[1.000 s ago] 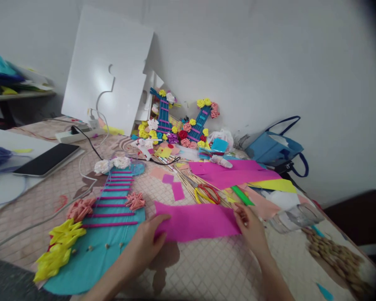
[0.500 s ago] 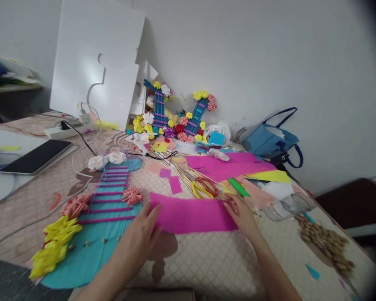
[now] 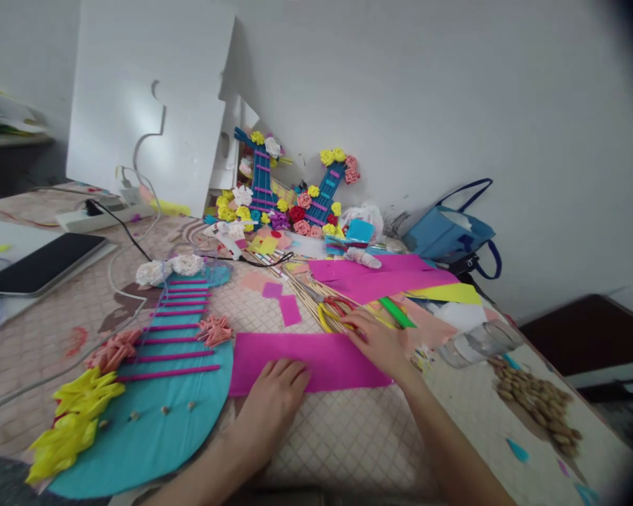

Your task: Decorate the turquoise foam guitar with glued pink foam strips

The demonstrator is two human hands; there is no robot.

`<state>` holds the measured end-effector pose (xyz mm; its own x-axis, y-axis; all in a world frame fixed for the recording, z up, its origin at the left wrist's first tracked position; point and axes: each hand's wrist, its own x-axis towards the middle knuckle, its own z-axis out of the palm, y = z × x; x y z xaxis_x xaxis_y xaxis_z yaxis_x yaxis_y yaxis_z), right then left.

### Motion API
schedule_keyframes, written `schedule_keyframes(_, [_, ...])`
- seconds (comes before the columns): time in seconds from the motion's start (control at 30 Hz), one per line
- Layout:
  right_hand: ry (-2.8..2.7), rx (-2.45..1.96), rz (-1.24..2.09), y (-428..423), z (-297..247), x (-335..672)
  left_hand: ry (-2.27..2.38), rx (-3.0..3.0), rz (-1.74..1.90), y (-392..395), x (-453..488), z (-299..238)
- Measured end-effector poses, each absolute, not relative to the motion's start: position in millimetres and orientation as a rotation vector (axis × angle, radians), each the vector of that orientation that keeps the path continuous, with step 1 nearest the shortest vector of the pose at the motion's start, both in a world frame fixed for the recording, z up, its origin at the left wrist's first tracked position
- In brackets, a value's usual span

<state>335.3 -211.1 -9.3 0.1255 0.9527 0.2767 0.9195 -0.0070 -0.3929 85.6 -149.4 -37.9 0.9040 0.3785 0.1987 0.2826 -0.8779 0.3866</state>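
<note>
A magenta strip of paper or felt (image 3: 321, 358) lies flat on the table in front of me. My left hand (image 3: 279, 390) rests on its lower edge, fingers laid on the sheet. My right hand (image 3: 377, 344) is over the strip's upper right part, with fingers stretched towards scissors (image 3: 331, 313) with red and yellow handles. Whether the fingertips touch the handles I cannot tell. To the left lies a turquoise guitar-shaped piece (image 3: 152, 436) with magenta bars, yellow and pink paper flowers and white ones at its far end.
Thin wooden sticks (image 3: 302, 292) lie beneath the scissors. A glue gun (image 3: 226, 235), a phone (image 3: 45, 263) and a power strip (image 3: 103, 214) are at the left. On the right are a glass jar (image 3: 480, 344), peanuts (image 3: 538, 407) and a blue bag (image 3: 448, 235).
My left hand has shifted right from the strip's left end onto its lower edge. My right hand has let go of the upper right corner and moved left, towards the scissors.
</note>
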Motion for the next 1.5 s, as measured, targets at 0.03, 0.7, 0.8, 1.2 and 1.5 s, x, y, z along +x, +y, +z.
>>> schedule_keyframes(0.03, [-1.812, -1.932, 0.091, -208.6, -8.4, 335.4, 0.496, 2.735, 0.368, -149.3, 86.8, -37.1])
schedule_keyframes(0.7, [-1.932, -2.240, -0.041, -9.5, -6.2, 257.2, 0.415, 2.641, 0.496, -155.5, 74.1, -46.0])
schedule_keyframes(0.8, [-1.918, -2.318, -0.030, -4.8, -10.9, 256.8, 0.399, 2.657, 0.506, -154.8, 74.6, -50.5])
schedule_keyframes(1.2, [-1.814, -2.291, 0.036, -74.3, 17.8, 307.2, 0.406, 2.652, 0.581, -156.0, 74.6, -51.7])
schedule_keyframes(1.5, [-1.521, -1.994, 0.120, -152.8, -0.8, 327.0, 0.409, 2.587, 0.634, -156.8, 75.2, -50.0])
